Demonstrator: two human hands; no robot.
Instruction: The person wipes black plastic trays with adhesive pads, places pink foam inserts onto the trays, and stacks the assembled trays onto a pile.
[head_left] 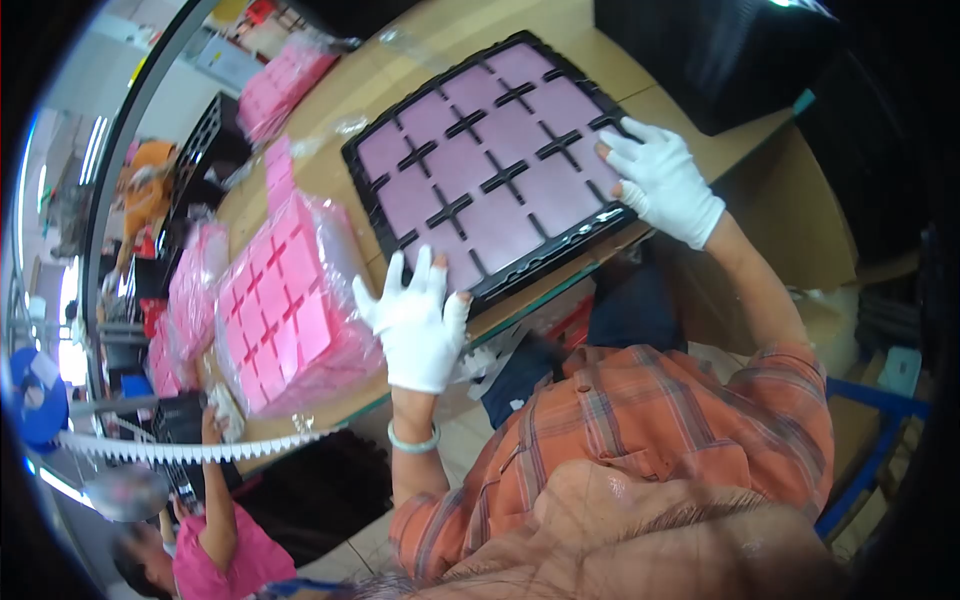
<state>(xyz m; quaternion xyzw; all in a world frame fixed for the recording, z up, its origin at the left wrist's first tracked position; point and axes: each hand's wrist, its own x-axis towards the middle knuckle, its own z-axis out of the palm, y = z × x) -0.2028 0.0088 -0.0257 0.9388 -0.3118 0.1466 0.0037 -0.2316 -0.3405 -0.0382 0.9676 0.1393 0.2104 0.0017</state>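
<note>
A black plastic tray (585,225) lies on the table before me, its compartments filled with flat mauve pieces (520,205) separated by black cross-shaped dividers. My left hand (415,325), in a white glove with some fingertips bare, is spread at the tray's near left corner; whether it presses on the rim I cannot tell. At the right-hand corner is my right hand (665,185), gloved the same way. Its fingers are apart, with the fingertips at the tray's edge and no object held in them.
Left of the tray sits a plastic-wrapped stack of pink pieces (280,310). More pink bundles (285,85) lie farther along the table (400,65). A black box (710,60) stands at the upper right, above a cardboard box (800,200). A co-worker in pink (225,540) is at lower left.
</note>
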